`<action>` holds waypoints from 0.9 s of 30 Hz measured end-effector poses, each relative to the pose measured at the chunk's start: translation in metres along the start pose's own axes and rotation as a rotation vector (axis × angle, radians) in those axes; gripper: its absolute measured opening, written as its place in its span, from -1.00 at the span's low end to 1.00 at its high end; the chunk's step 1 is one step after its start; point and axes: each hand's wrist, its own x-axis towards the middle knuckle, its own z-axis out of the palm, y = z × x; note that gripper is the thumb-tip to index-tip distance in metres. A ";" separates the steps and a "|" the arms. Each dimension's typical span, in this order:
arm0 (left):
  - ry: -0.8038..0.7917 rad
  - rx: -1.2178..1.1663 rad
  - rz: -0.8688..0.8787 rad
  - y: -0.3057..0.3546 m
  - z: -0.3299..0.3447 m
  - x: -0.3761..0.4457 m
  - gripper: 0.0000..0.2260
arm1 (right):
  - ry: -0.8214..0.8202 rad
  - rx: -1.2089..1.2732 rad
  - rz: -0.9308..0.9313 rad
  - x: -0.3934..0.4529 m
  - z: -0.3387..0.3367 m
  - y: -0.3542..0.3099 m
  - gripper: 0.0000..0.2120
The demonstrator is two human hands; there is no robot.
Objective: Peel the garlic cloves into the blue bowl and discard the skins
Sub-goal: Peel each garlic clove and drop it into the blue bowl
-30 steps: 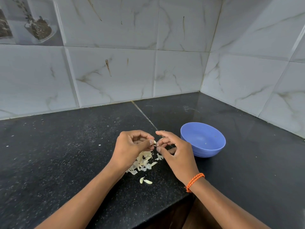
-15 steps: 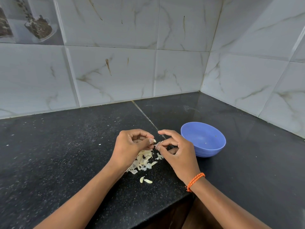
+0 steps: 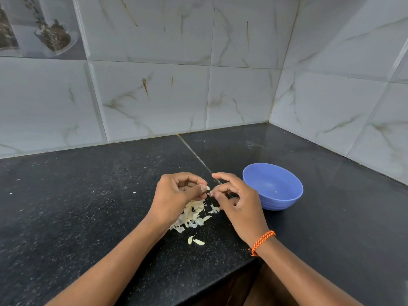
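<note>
The left hand [image 3: 176, 195] and the right hand [image 3: 238, 204] meet just above the black speckled stone desk [image 3: 88, 206], both with fingers curled. Between their thumbs and forefingers they pinch a small pale garlic clove [image 3: 208, 191], mostly hidden by the fingertips, so how much skin is left on it cannot be told. The clove is held in the air, over the heap of loose papery cream garlic skins [image 3: 194, 215] that lies on the desk under the left hand. The round blue plastic bowl [image 3: 272, 186] stands just beside the right hand, on its far right side, and looks almost empty inside apart from a tiny speck.

The clove is small and probably slippery once bare, so it could pop out of the pinch and land among the skins or roll off the near edge of the desk, which is close below the wrists. Bits of skin may cling to the fingers and drop into the bowl with the clove. Two pale pieces [image 3: 196, 240] already lie apart from the heap, near the edge, and could be swept off by a forearm.

The desk is glossy on the right and runs into a corner of white marble-patterned wall tiles [image 3: 154, 96]. An orange braided band [image 3: 262, 241] circles the right wrist.
</note>
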 end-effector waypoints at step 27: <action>-0.026 -0.010 0.007 -0.001 0.003 0.000 -0.96 | 0.058 -0.005 -0.012 -0.002 0.003 -0.005 -0.82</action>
